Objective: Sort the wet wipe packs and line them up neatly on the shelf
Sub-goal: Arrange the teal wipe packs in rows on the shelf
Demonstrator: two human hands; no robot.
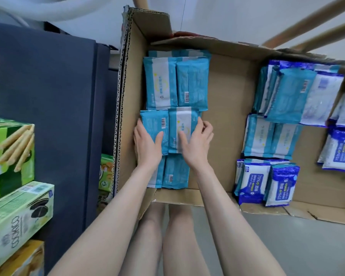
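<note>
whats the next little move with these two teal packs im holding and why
Probably set both down and nudge them right, square with the far row. The left hand grips the barcode-side pack, the right hand the white-banded pack; the pair sits a little left of that row and overlaps its near edge.

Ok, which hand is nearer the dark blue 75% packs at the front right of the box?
Right. The right hand grips the white-banded pack, left of the dark blue packs; the left hand grips the barcode pack farther left.

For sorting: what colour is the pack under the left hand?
The pack is teal blue; head view shows it.
</note>
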